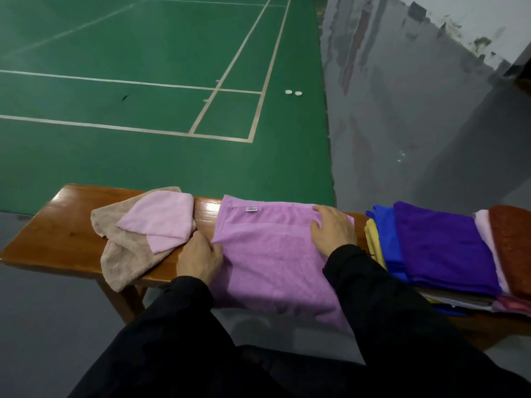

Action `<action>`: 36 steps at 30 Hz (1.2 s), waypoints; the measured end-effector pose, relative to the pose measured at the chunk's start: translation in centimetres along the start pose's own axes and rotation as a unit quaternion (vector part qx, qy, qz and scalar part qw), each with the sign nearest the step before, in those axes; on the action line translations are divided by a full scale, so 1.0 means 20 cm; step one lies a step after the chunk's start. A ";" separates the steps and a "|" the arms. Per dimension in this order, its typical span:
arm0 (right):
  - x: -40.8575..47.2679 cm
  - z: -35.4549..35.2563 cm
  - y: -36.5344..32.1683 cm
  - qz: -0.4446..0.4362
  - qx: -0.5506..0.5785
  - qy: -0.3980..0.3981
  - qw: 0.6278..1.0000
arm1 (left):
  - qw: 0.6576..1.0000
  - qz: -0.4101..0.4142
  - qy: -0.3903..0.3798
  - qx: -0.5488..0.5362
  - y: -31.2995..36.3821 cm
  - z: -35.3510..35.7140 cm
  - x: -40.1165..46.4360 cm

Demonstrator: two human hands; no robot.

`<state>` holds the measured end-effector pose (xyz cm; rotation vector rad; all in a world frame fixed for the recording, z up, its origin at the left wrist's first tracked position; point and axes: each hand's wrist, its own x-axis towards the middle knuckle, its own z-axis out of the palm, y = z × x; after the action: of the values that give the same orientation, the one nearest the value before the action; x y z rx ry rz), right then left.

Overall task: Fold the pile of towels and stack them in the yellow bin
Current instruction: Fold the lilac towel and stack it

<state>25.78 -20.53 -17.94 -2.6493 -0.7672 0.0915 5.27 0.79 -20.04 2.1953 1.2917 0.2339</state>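
A lilac towel (270,259) lies spread across a wooden bench (57,234), its near edge hanging over the front. The left hand (199,258) pinches the towel's left edge, while the right hand (333,229) rests flat on its far right part. To the left lie a pale pink towel (161,222) on a beige towel (126,254). To the right sits a stack of folded towels (442,248), purple on top. Beyond is a green court floor (143,67).

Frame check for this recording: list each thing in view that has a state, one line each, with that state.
Lilac towel: spread on the bench, partly folded, near edge hanging off.
Left hand: pinches the lilac towel's left edge.
Right hand: flat, pressing the towel.
Pink towel: unfolded, lying on the beige towel.
Beige towel: crumpled, drooping over the bench edge.
Stack of towels: folded, purple on top.
Bench: holds everything.
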 end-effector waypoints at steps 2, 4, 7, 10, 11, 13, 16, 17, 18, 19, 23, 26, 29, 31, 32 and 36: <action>0.08 0.02 0.01 -0.003 0.002 -0.007 1.000 | 1.000 0.019 -0.005 -0.012 0.03 0.00 0.06; 0.15 0.05 0.02 0.003 0.003 -0.012 1.000 | 0.998 0.034 -0.013 -0.049 0.09 0.00 0.14; 0.22 0.08 0.05 0.016 -0.023 -0.064 0.998 | 0.994 0.041 -0.015 -0.098 0.20 0.01 0.26; 0.26 0.10 0.06 0.028 -0.008 -0.094 0.995 | 0.995 0.019 -0.051 -0.083 0.28 0.03 0.38; 0.27 0.10 0.07 0.033 0.006 -0.087 0.996 | 0.997 0.016 -0.059 -0.047 0.28 0.05 0.42; 0.29 0.12 0.08 0.041 0.034 -0.066 0.996 | 0.997 0.037 -0.068 0.022 0.28 0.06 0.45; 0.33 0.14 0.10 0.029 0.058 -0.037 0.997 | 0.995 0.085 -0.053 0.012 0.25 0.07 0.47; 0.34 0.15 0.11 0.016 0.053 -0.023 0.998 | 0.995 0.096 -0.039 -0.005 0.24 0.06 0.46; 0.34 0.16 0.11 0.001 0.040 -0.006 0.999 | 0.994 0.100 -0.025 -0.023 0.24 0.06 0.46; 0.33 0.16 0.12 -0.017 0.024 0.017 0.999 | 0.994 0.099 -0.015 -0.044 0.24 0.06 0.45; 0.28 0.17 0.10 -0.079 -0.007 0.129 0.988 | 0.987 0.096 0.026 -0.125 0.23 0.04 0.44; 0.28 0.17 0.05 -0.112 -0.004 0.196 0.974 | 0.980 0.086 0.068 -0.165 0.24 0.02 0.46; 0.36 0.17 -0.01 -0.091 -0.024 0.182 0.979 | 0.984 0.081 0.079 -0.140 0.25 0.02 0.54; 0.42 0.19 -0.04 -0.050 -0.066 0.119 0.989 | 0.991 0.079 0.054 -0.095 0.24 0.05 0.62; 0.44 0.20 -0.05 -0.034 -0.085 0.085 0.992 | 0.994 0.071 0.034 -0.077 0.23 0.06 0.64; 0.31 0.21 -0.09 -0.034 -0.052 0.067 0.996 | 0.994 0.063 0.002 -0.094 0.22 0.06 0.57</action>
<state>29.47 -14.34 -20.81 -2.6911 -0.8363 -0.1471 14.85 8.32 -20.02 2.1178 1.0873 0.3930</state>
